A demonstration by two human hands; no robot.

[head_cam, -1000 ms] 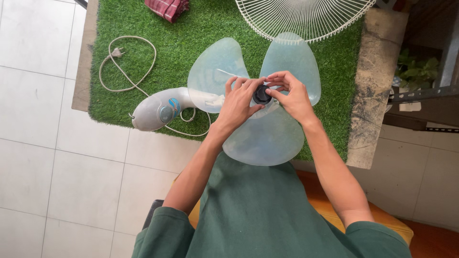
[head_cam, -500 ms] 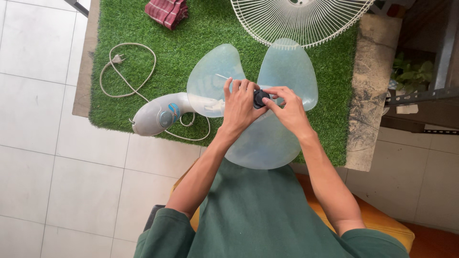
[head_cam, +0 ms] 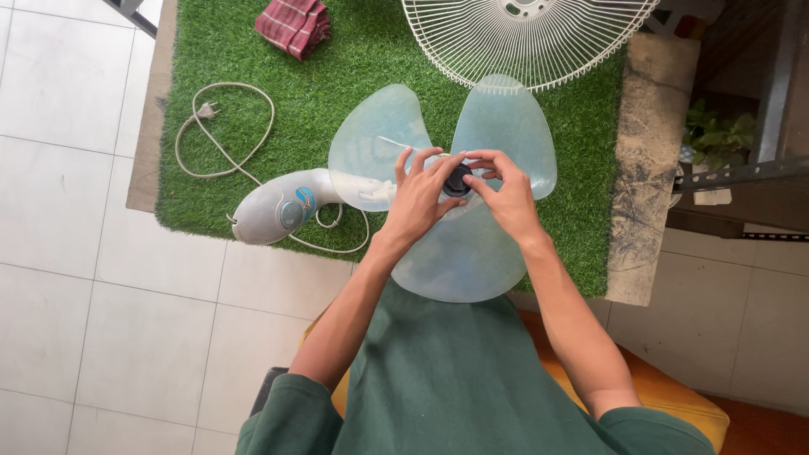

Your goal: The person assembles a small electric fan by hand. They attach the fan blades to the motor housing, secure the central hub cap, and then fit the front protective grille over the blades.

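Observation:
A translucent pale-blue three-bladed fan blade (head_cam: 506, 126) lies over a white fan body on the green artificial-grass mat (head_cam: 337, 76). At its hub sits a small black round cap (head_cam: 458, 179). My left hand (head_cam: 417, 198) pinches the cap from the left with its fingertips. My right hand (head_cam: 506, 190) grips the same cap from the right. The fan's white base (head_cam: 278, 206), with a blue and grey knob, sticks out to the left.
A white wire fan guard (head_cam: 531, 38) lies at the top of the mat. A coiled cream power cord with plug (head_cam: 221, 126) and a folded red checked cloth (head_cam: 295, 23) lie to the left. White floor tiles surround the mat; a worn wooden edge (head_cam: 645, 160) runs on the right.
Both hands have shifted their fingers around the black cap, as in a turning motion. The view has tilted slightly, so the fan sits a little lower in the picture.

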